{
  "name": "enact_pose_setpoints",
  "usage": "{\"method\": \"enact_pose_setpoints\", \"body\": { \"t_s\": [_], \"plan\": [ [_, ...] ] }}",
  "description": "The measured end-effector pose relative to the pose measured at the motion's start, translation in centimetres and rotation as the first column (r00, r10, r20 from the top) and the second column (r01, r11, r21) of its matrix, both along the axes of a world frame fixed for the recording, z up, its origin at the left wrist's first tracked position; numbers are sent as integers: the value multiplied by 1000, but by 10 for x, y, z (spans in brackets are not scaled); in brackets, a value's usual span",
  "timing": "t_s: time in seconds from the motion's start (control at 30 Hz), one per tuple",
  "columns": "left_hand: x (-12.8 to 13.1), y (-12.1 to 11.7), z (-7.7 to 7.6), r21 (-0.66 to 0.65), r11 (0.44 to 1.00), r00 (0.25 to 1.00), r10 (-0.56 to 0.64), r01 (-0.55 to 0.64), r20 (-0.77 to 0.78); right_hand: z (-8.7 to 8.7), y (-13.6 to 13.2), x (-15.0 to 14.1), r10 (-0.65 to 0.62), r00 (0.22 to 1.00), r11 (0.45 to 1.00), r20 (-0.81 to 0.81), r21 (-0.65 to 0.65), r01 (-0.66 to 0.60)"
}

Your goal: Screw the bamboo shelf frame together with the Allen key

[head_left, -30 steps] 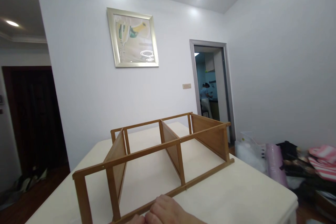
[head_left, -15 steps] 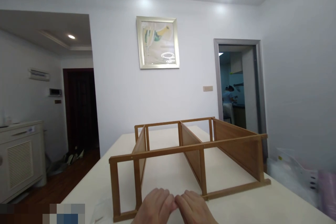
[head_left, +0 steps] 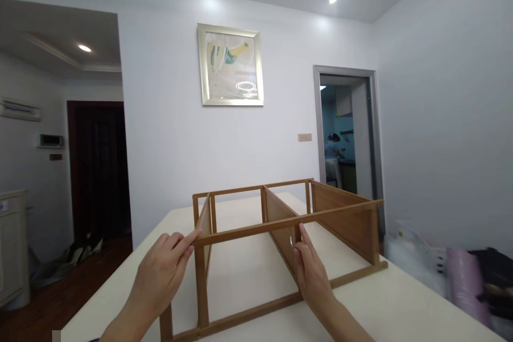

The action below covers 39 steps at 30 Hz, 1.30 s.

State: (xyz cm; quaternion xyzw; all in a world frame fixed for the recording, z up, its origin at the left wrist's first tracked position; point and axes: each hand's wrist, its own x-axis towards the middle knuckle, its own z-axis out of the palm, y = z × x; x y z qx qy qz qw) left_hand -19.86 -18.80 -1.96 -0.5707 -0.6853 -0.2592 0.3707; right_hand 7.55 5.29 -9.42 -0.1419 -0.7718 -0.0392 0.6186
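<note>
A wooden shelf frame (head_left: pixel 256 227) lies on its side on a white table (head_left: pixel 401 304), with three board dividers between thin rails. My left hand (head_left: pixel 164 267) reaches forward with fingers stretched out, and its fingertips touch the near top rail beside the left divider (head_left: pixel 203 224). My right hand (head_left: pixel 310 270) stands with fingers stretched upward against the upright at the middle divider (head_left: pixel 276 219), just under the top rail. Neither hand wraps round anything.
Plastic bags and a purple roll (head_left: pixel 460 283) lie off the table's right side. A doorway (head_left: pixel 347 139) in the far wall shows a person in a kitchen. A framed picture (head_left: pixel 230 64) hangs on the wall. A dark door (head_left: pixel 96 165) and a white cabinet (head_left: pixel 12 240) stand at the left.
My hands were together low at the frame's near bottom rail. They have moved apart and up to the top rail, left one at the left divider, right one at the middle.
</note>
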Motion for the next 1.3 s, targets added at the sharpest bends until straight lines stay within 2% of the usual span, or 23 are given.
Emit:
{"method": "enact_pose_setpoints", "body": {
  "t_s": [0.17,0.33,0.6,0.77,0.93,1.1,1.3],
  "plan": [
    [12,9,1,31,997,997,67,-68,26,-2,9,-5,75,997,979,15,-189,-70],
    [24,9,5,36,994,993,102,-104,54,-3,10,-4,123,992,964,1,-236,-120],
    [37,-2,4,138,989,998,49,-44,-34,1,5,2,90,995,976,-45,-194,-97],
    [45,-13,3,191,982,997,20,-5,-77,11,-11,11,15,990,1000,-140,19,-12],
    [43,-11,0,223,975,995,11,11,-98,41,-25,7,-10,992,977,-127,209,37],
    [30,1,-3,204,976,993,-54,74,-104,68,-17,-14,-35,992,987,-120,154,54],
    [7,17,0,145,983,994,-109,111,-23,67,-20,-25,-45,993,995,-110,79,54]
  ]
}}
